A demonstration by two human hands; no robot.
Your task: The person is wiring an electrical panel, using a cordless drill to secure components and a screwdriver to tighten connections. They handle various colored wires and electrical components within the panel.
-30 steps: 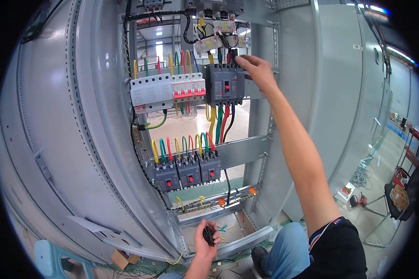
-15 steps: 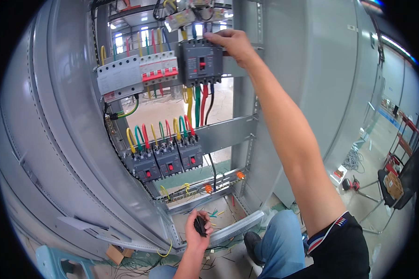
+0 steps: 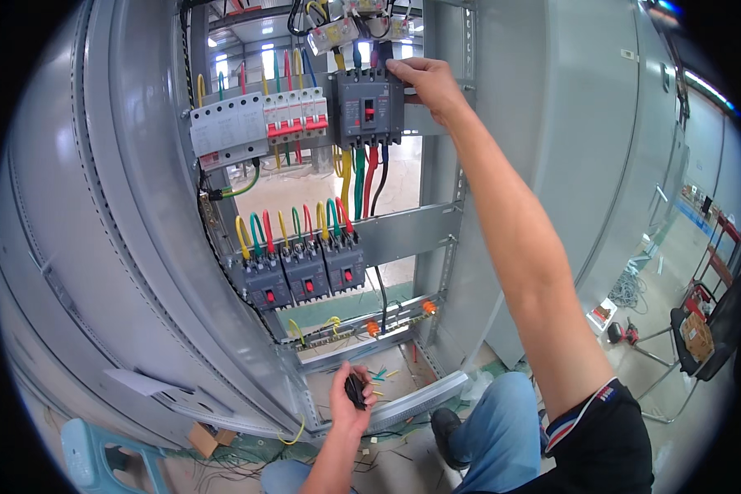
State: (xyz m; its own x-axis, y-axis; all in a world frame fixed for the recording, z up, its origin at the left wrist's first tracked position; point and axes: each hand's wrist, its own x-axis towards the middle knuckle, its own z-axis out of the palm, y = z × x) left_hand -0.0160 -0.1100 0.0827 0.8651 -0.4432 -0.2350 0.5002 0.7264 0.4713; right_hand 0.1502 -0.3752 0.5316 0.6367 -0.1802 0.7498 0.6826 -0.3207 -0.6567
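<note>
My right hand (image 3: pixel 426 82) reaches up to the top right corner of a large dark circuit breaker (image 3: pixel 369 109) mounted high in an open grey electrical cabinet; its fingertips touch the breaker's upper edge. Yellow, green, red and black wires (image 3: pixel 361 177) hang below that breaker. My left hand (image 3: pixel 351 397) is low, at the cabinet's bottom, shut around a small black tool (image 3: pixel 356 390). Three smaller dark breakers (image 3: pixel 305 278) with coloured wire loops sit in a row between the two hands.
White modular breakers (image 3: pixel 259 125) sit left of the large one. The cabinet door (image 3: pixel 99 247) stands open at left. Wire offcuts litter the cabinet floor (image 3: pixel 391 375). A pale blue stool (image 3: pixel 90 457) is at lower left; a chair (image 3: pixel 692 337) and tools (image 3: pixel 622 332) stand at right.
The view has shifted so the cabinet sits lower and more central. My right hand stays at the large breaker's top; my left hand stays low, holding the black tool.
</note>
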